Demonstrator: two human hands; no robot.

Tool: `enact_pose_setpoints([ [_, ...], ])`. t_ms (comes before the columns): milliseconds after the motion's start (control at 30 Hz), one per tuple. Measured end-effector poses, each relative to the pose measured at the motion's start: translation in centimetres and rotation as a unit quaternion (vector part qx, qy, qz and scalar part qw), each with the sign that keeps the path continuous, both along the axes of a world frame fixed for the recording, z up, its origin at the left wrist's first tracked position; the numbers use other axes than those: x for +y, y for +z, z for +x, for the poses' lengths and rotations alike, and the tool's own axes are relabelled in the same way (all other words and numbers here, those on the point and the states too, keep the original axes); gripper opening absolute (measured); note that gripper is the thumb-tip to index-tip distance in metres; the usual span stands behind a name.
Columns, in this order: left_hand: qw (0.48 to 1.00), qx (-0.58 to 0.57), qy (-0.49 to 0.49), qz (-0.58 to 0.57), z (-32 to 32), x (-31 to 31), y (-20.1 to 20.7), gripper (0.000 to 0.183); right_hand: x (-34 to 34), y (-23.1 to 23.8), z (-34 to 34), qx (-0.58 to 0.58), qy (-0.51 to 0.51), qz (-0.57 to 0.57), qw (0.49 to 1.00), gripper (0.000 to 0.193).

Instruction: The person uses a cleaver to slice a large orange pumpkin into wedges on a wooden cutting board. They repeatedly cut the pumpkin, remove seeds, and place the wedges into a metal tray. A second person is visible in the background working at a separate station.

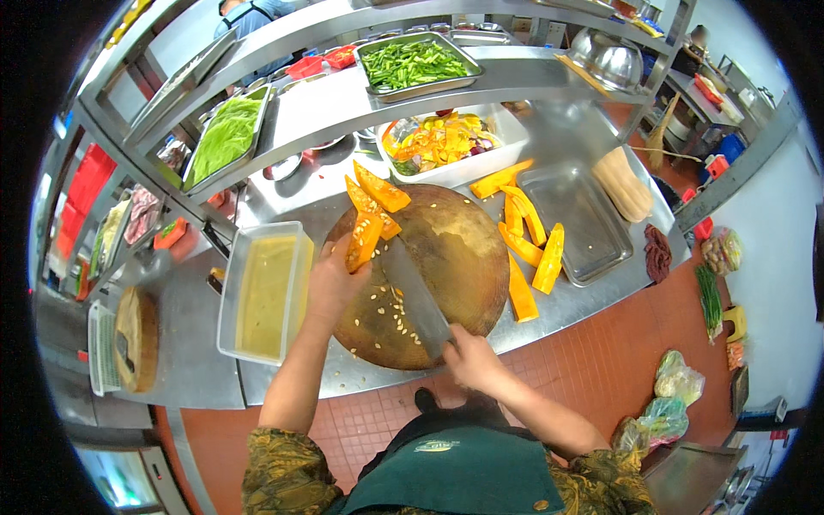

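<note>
Two hands over a round wooden board (446, 257) on the worktop (558, 313), left hand (333, 283) fingers closed around an orange pumpkin wedge (362, 242), right hand (470, 359) gripping a cleaver (414, 296), pale seeds (390, 313) scattered beside the blade.

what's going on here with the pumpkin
A person is cutting pumpkin on a round wooden board. The left hand holds a pumpkin wedge on it, and the right hand grips a cleaver whose blade lies beside the wedge. Seeds dot the board; more cut wedges lie to the right by a steel tray.
</note>
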State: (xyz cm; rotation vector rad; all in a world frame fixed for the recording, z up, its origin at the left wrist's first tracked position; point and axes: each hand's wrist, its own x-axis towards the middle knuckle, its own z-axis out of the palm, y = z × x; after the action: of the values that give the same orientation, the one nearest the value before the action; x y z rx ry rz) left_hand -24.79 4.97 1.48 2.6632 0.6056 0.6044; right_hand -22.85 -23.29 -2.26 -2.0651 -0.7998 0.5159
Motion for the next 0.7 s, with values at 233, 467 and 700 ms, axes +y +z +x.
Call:
enact_pose_setpoints([
  [233,0.989,0.121,-0.055,-0.071,1.2,-5.8,-1.7,0.059,-5.0,-0.3,1.5,0.351,-0.110,0.174,0.913,0.017],
  [467,0.974,0.190,-0.102,0.071,2.7,-10.5,-4.7,0.059,-8.8,-0.7,2.6,0.427,-0.212,0.267,0.837,0.016],
  [700,0.971,-0.020,-0.237,0.027,2.4,-11.3,-1.7,0.067,-8.6,0.7,2.6,0.509,-0.202,0.309,0.778,0.018],
])
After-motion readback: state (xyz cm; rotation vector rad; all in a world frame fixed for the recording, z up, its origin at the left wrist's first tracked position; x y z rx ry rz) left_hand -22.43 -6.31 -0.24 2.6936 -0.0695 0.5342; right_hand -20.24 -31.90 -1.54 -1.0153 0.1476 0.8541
